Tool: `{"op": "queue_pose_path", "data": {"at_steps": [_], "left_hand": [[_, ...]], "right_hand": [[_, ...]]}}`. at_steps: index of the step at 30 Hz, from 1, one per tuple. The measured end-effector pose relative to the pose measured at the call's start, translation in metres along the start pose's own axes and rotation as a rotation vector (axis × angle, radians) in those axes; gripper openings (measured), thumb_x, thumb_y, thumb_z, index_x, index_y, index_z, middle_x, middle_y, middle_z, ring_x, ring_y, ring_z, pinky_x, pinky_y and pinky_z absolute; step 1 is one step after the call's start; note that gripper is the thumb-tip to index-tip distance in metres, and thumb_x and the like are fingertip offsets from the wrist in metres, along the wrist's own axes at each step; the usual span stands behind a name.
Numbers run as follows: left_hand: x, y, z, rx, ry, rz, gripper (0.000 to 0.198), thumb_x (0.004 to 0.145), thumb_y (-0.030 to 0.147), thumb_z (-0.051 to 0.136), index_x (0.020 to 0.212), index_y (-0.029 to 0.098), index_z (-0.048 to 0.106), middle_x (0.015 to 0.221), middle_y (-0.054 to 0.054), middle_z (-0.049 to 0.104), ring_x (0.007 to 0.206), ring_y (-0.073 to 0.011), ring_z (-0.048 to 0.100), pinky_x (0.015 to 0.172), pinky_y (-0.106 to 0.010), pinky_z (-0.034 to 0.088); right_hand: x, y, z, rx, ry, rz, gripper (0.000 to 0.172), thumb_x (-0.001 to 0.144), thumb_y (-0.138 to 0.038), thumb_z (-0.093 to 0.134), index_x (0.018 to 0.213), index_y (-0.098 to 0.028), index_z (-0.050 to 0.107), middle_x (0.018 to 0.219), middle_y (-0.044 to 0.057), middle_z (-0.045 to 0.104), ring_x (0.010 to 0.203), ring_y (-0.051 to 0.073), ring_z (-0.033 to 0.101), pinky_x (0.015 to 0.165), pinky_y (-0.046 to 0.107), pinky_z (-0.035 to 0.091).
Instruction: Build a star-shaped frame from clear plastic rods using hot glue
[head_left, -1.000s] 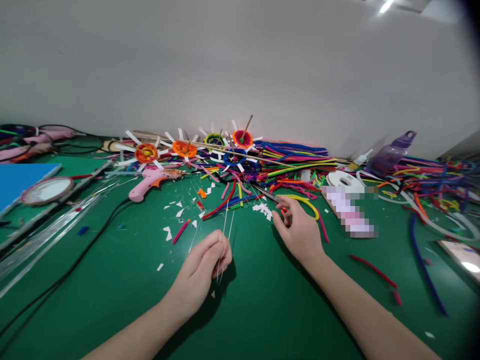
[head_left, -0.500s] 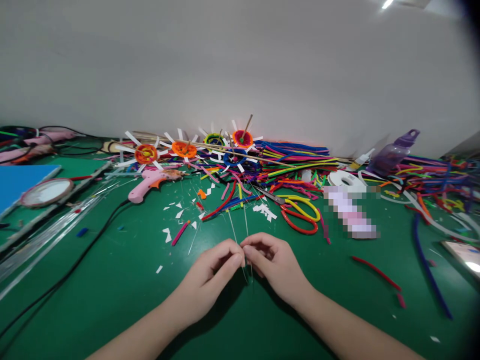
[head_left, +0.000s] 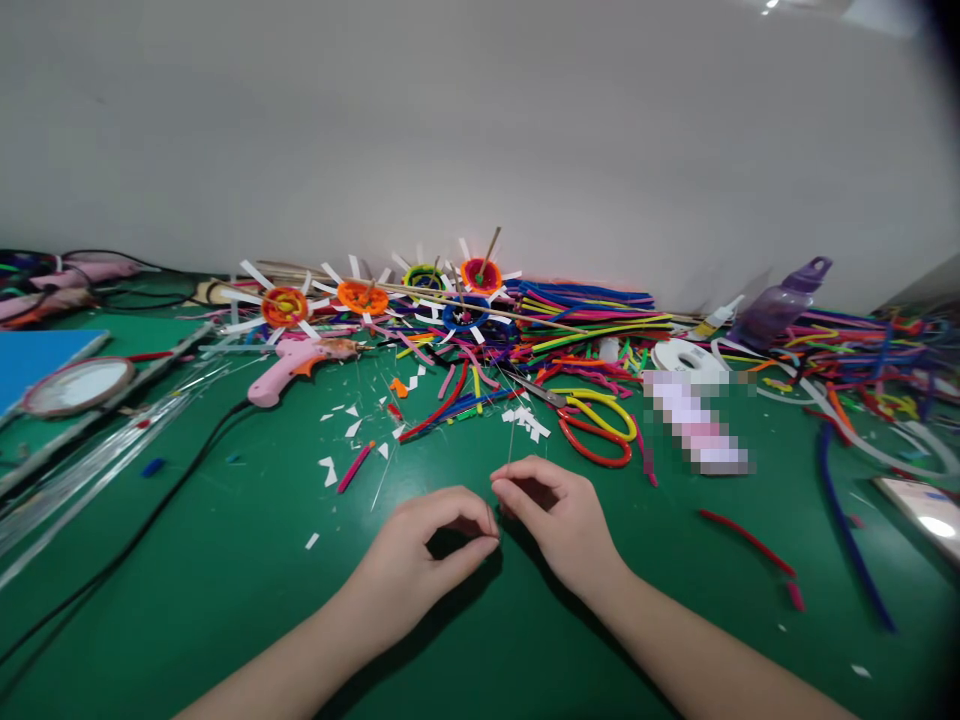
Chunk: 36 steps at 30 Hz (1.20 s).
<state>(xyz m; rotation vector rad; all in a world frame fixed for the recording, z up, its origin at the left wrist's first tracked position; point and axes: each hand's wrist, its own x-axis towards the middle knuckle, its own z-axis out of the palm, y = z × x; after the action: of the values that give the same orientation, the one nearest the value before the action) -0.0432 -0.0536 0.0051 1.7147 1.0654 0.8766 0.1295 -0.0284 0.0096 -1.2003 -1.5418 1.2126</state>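
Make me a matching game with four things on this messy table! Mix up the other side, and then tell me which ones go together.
Things:
1. right hand
2. scissors
3. glue gun
4. bottle

Clues:
A. pink, with a black cord
B. purple, with a loop on its cap
C. pinching a thin strand
D. one yellow handle loop, one red

Right pairs: 1-C, 2-D, 3-A, 4-B

Left hand point(head_left: 409, 545) near right hand point(head_left: 561, 518), each in pinch grip
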Motion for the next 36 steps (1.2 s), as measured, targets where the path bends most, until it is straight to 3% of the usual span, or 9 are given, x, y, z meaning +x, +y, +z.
{"op": "queue_pose_path", "data": {"at_steps": [11, 20, 24, 36], "left_hand": [[-0.0013, -0.0061, 0.0010, 0.094, -0.039, 0.196, 0.010, 0.083, 0.014, 0.052, 0.080, 0.019, 0.059, 0.081, -0.001, 0.065, 0.077, -0.0109, 0.061, 0.074, -0.024, 0.048], [-0.0024, -0.0072, -0.0006, 0.305, -0.071, 0.356, 0.010, 0.084, 0.012, 0.051, 0.080, 0.019, 0.057, 0.081, -0.002, 0.066, 0.078, -0.0119, 0.059, 0.071, -0.024, 0.045], [-0.0040, -0.0071, 0.0002, 0.386, -0.071, 0.368, 0.011, 0.085, 0.012, 0.049, 0.080, 0.019, 0.055, 0.079, -0.002, 0.064, 0.076, -0.0119, 0.058, 0.070, -0.024, 0.045], [-0.0042, -0.0066, -0.0018, 0.279, 0.029, 0.264, 0.010, 0.086, 0.015, 0.048, 0.088, 0.020, 0.056, 0.085, -0.002, 0.064, 0.079, -0.0103, 0.060, 0.073, -0.021, 0.048]], "right_hand": [[0.0022, 0.0026, 0.0002, 0.072, 0.017, 0.074, 0.018, 0.078, -0.035, 0.064, 0.084, -0.018, 0.068, 0.069, 0.001, 0.066, 0.062, 0.013, 0.065, 0.061, 0.025, 0.054], [0.0057, 0.0048, -0.0004, 0.068, 0.030, 0.122, 0.021, 0.077, -0.036, 0.064, 0.084, -0.017, 0.067, 0.066, 0.002, 0.066, 0.060, 0.014, 0.065, 0.062, 0.027, 0.055], [0.0058, 0.0055, -0.0014, 0.036, 0.027, 0.109, 0.020, 0.077, -0.035, 0.064, 0.084, -0.017, 0.068, 0.066, 0.001, 0.067, 0.061, 0.014, 0.065, 0.062, 0.027, 0.055], [0.0077, 0.0069, -0.0039, -0.115, -0.101, 0.089, 0.019, 0.074, -0.030, 0.066, 0.088, -0.018, 0.067, 0.081, 0.004, 0.071, 0.074, 0.015, 0.067, 0.069, 0.027, 0.053]]}}
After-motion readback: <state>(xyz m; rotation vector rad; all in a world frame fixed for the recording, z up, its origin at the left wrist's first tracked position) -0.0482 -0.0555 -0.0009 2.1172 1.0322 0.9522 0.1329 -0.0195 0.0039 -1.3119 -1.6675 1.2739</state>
